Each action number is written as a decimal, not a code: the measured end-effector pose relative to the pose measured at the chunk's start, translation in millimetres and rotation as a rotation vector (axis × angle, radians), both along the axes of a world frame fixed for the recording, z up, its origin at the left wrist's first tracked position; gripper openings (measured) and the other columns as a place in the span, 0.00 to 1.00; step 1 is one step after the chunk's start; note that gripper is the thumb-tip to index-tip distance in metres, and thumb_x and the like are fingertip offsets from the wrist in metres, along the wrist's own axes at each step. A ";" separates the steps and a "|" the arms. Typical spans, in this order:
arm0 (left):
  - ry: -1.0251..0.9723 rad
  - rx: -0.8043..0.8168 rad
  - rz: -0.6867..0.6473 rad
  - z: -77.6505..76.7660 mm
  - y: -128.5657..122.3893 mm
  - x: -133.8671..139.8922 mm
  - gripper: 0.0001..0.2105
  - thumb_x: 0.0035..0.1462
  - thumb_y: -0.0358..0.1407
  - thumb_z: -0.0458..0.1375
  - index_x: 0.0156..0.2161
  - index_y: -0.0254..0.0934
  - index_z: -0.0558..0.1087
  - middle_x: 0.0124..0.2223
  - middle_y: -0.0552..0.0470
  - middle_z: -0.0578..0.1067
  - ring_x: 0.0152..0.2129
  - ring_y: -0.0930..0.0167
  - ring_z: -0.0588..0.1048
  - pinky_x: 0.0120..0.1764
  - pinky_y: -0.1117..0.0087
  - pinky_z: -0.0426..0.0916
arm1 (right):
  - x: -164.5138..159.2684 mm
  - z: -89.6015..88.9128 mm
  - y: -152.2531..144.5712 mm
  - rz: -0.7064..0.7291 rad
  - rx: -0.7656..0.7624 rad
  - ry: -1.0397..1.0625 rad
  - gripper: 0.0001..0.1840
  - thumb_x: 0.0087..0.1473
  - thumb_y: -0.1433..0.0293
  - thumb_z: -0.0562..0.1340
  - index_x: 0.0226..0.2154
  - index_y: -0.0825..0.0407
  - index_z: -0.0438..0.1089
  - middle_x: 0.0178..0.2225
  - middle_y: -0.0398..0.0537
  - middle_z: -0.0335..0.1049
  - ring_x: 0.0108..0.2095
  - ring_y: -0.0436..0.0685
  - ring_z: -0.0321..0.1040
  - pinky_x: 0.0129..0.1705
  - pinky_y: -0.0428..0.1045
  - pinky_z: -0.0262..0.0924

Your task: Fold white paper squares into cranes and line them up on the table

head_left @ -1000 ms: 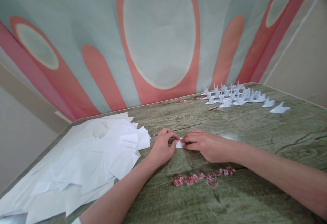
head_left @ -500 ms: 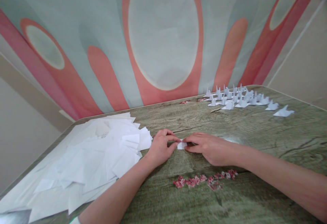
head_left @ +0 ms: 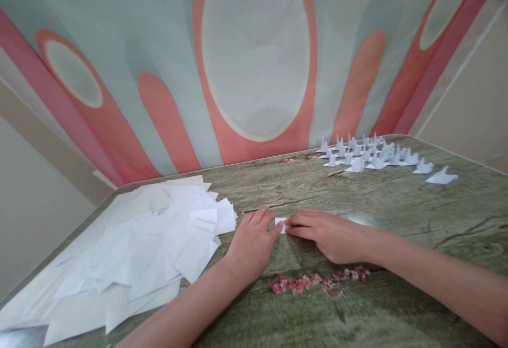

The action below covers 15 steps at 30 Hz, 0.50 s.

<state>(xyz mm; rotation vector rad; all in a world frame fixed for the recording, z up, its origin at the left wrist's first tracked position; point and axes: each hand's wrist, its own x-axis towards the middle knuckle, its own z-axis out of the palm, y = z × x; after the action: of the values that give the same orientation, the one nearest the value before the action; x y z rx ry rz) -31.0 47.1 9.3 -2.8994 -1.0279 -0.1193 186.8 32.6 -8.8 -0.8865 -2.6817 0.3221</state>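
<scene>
A small folded piece of white paper (head_left: 280, 224) lies on the wood-patterned table between my hands. My left hand (head_left: 253, 242) rests at its left side, fingers stretched out over the table and thumb tip touching the paper. From the other side, my right hand (head_left: 323, 232) has its fingertips closed on the paper's right part, which they partly hide. To the left of my left hand spreads a large pile of loose white paper sheets (head_left: 130, 255). Several folded white paper cranes (head_left: 376, 161) stand in a group at the far right of the table.
A wall with a pink and grey-green pattern (head_left: 254, 149) rises at the table's far edge. Pink blossoms (head_left: 298, 283) are printed on the tabletop (head_left: 301, 316) in front of my hands. One crane (head_left: 442, 176) stands apart, nearest the right side.
My left hand has shifted slightly nearer to me, its fingers lifting off the paper and straightening while its thumb stays there. More of the paper's left part shows. My right hand stays at the paper.
</scene>
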 end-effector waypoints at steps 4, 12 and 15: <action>0.024 0.006 0.014 0.3 -1.1 -0.2 0.19 0.55 0.26 0.48 0.51 0.39 0.65 0.52 0.43 0.67 0.53 0.59 0.59 0.51 0.55 0.56 | -6.0 -1.1 -1.5 -0.033 0.033 -0.065 0.27 0.50 0.80 0.54 0.54 0.55 0.59 0.47 0.56 0.64 0.49 0.58 0.57 0.51 0.55 0.55; 0.045 -0.006 0.031 1.2 1.9 -3.3 0.20 0.55 0.26 0.49 0.52 0.44 0.65 0.51 0.46 0.67 0.53 0.59 0.59 0.49 0.56 0.57 | -11.5 -3.6 -5.5 -0.062 0.032 -0.136 0.25 0.51 0.79 0.53 0.53 0.59 0.60 0.48 0.58 0.62 0.49 0.61 0.58 0.50 0.56 0.56; 0.054 -0.017 0.031 2.7 3.2 -3.6 0.20 0.55 0.26 0.49 0.52 0.44 0.65 0.51 0.45 0.67 0.53 0.59 0.58 0.49 0.56 0.57 | -6.9 -3.9 -5.5 -0.055 0.001 -0.112 0.26 0.50 0.80 0.53 0.53 0.57 0.60 0.50 0.57 0.61 0.51 0.60 0.56 0.51 0.55 0.55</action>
<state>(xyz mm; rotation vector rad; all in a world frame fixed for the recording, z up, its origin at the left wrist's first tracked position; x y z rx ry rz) -34.5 50.4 12.0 -2.8833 -1.0689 -0.0305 179.8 27.0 -12.7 -1.0039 -2.7531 0.2664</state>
